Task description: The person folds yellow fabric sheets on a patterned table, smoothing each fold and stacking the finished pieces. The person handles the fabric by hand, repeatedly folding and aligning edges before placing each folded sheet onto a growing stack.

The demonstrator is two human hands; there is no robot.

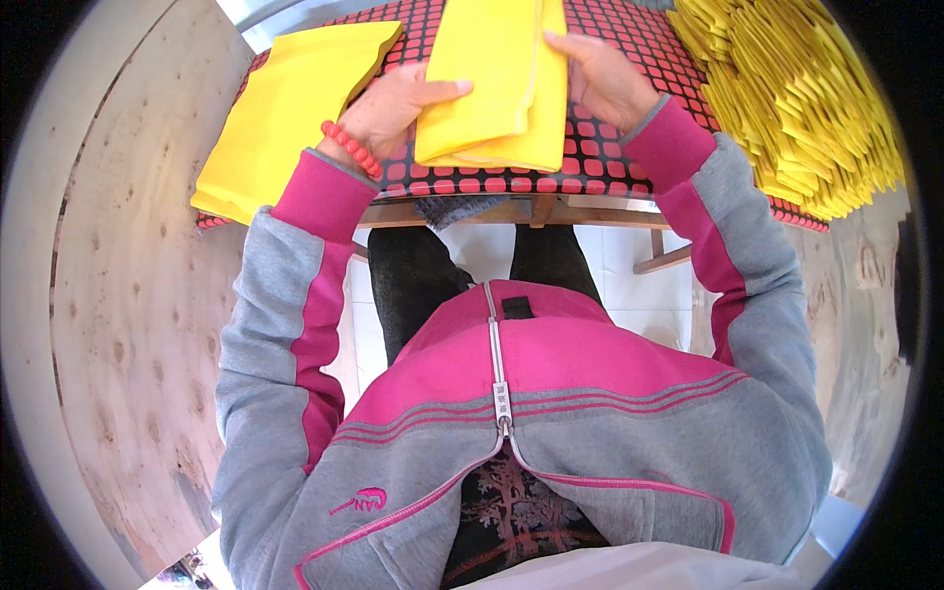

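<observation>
A folded yellow cloth (pixel 487 88) with a pale stitched edge is held up over the table's near edge, its layers slightly offset at the bottom. My left hand (pixel 393 106) grips its left side, thumb flat on top and the fingers hidden beneath; a red bead bracelet circles that wrist. On the right side, my right hand (pixel 612 87) pinches the cloth's edge, thumb uppermost, its other fingers partly out of sight. To the left of my left hand lies a flat, wider yellow cloth pile (pixel 285 123).
A red-and-black checked cover (pixel 629 34) lies over the table. Tall, fanned stacks of folded yellow cloths (pixel 801 108) fill its right side. Plywood panels (pixel 128 295) stand at the left and right. Wooden table bars (pixel 501 213) run above my knees.
</observation>
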